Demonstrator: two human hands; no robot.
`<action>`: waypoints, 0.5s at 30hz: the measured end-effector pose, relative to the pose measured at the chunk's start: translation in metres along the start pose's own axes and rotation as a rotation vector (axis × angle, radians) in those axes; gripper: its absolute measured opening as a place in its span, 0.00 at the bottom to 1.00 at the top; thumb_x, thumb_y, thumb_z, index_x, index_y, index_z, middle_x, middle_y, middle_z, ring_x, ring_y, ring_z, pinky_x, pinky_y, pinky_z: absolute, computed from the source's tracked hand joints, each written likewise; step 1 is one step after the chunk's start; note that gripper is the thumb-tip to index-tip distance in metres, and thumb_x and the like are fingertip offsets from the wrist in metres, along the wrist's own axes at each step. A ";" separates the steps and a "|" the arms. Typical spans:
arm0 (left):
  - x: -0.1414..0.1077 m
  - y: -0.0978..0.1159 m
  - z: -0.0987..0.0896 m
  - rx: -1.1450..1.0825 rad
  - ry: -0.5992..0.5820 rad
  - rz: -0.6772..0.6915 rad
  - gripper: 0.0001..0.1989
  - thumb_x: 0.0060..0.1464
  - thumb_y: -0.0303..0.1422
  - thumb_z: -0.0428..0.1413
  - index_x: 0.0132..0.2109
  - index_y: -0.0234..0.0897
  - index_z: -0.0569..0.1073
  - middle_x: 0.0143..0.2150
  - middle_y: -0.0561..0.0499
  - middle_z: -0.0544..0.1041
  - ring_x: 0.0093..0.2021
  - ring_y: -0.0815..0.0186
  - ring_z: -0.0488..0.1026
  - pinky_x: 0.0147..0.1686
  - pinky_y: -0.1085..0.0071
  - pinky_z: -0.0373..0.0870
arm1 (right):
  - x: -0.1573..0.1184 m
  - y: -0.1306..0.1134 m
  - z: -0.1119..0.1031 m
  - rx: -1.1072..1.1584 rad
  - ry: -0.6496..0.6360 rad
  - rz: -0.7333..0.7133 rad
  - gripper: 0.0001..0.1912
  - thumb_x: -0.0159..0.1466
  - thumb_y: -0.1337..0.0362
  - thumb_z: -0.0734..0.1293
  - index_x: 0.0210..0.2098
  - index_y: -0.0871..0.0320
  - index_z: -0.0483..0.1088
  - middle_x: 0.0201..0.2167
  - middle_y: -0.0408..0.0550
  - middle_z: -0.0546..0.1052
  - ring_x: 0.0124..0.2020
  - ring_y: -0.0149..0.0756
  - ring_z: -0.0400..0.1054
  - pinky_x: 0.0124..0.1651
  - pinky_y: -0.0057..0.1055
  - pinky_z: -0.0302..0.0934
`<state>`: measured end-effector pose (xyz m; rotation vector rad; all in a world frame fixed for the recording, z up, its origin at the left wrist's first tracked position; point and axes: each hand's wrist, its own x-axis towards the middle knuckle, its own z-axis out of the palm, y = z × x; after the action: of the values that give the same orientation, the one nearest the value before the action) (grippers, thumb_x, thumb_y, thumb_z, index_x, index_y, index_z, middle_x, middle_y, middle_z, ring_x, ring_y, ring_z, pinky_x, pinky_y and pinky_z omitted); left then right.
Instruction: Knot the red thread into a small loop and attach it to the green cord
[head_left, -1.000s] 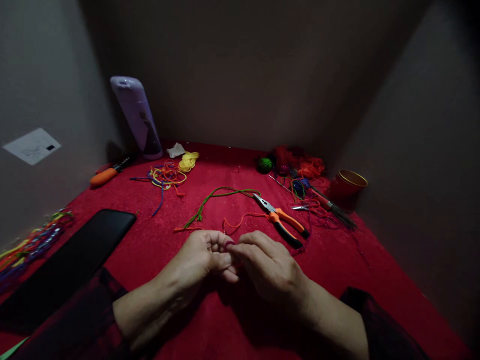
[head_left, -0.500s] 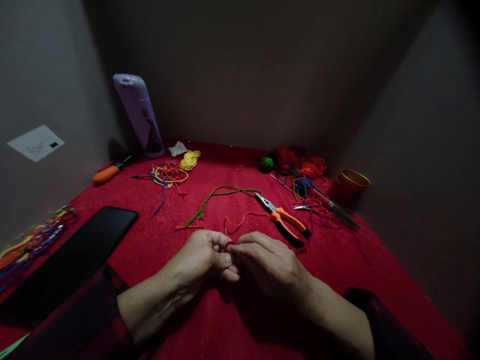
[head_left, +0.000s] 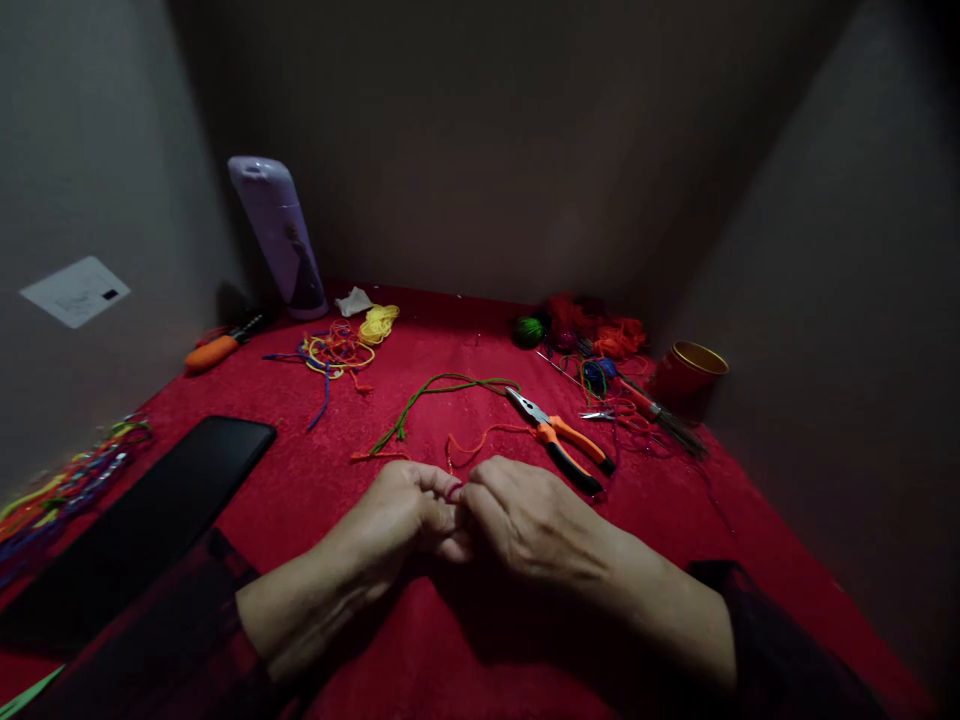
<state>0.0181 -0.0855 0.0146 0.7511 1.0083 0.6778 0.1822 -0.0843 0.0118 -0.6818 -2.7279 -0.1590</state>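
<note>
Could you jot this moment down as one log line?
left hand: holding dark-pink cord | right hand: fingers meeting left hand's, hold unclear | beyond hands: pliers, green cord on red surface

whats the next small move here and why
Perhaps ease the right hand back slowly while the left hand steadies the dark pink thread: it shows where the hands meet, but what the right hand holds is hidden, so haste looks risky.
</note>
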 end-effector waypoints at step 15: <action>-0.005 0.003 0.001 0.027 0.047 -0.045 0.06 0.38 0.22 0.58 0.27 0.30 0.69 0.19 0.51 0.73 0.17 0.72 0.70 0.20 0.78 0.68 | -0.004 0.001 0.016 0.852 0.225 0.447 0.06 0.67 0.68 0.54 0.33 0.58 0.58 0.32 0.46 0.64 0.32 0.31 0.58 0.36 0.30 0.56</action>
<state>0.0168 -0.0877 0.0198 0.7371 1.0765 0.6463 0.1813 -0.0820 -0.0049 -0.8866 -2.0553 0.9053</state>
